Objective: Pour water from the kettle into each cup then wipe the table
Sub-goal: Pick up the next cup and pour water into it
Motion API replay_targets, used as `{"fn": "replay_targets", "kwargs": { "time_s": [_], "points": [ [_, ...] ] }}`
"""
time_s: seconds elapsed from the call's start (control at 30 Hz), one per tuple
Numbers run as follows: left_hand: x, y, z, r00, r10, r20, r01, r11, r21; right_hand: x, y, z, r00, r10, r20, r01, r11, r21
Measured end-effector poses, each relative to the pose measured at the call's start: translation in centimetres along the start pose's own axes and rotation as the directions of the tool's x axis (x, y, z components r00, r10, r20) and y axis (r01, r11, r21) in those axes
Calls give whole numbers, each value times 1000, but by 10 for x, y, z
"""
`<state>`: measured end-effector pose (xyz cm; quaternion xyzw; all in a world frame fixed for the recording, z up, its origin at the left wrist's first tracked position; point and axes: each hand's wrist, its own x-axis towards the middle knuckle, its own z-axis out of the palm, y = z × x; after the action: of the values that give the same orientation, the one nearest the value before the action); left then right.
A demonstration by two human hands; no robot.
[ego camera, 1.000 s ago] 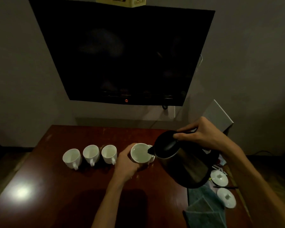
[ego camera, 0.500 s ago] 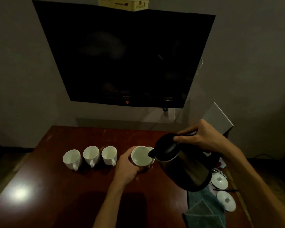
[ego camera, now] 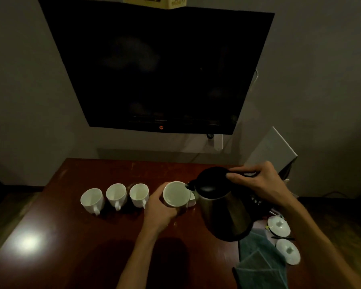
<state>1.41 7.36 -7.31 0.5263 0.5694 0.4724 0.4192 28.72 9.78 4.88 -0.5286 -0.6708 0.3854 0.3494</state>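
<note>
My right hand (ego camera: 261, 184) grips the black handle of a steel kettle (ego camera: 223, 211) held in the air, tilted left, its spout at the rim of a white cup (ego camera: 175, 193). My left hand (ego camera: 158, 207) holds that cup, tilted toward me, just above the dark red table (ego camera: 71, 236). Three more white cups (ego camera: 92, 200) (ego camera: 116, 195) (ego camera: 139, 195) stand in a row to the left. Part of another white cup (ego camera: 192, 200) shows behind the held one. A grey-blue cloth (ego camera: 258, 265) lies folded at the near right.
Two white lids (ego camera: 279, 225) (ego camera: 288, 253) lie on the table's right edge beside the cloth. A dark wall-mounted screen (ego camera: 154, 65) hangs above the table's far edge. A white box (ego camera: 273, 147) leans at the back right. A lamp glare marks the table's near left.
The kettle has swung more upright and lower beside the cup, its spout still at the rim. The left hand keeps the cup in about the same place.
</note>
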Motion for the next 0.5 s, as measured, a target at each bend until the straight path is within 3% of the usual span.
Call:
{"fn": "replay_targets", "kwargs": {
  "time_s": [0.2,0.5],
  "points": [
    [1,-17,1,990,-70,-124,73,997,17,-14,27,25,984,71,-165,-37,978,203],
    [12,-51,13,938,-225,-263,230,973,-13,-21,78,76,922,206,-328,-87,935,343]
  ]
}}
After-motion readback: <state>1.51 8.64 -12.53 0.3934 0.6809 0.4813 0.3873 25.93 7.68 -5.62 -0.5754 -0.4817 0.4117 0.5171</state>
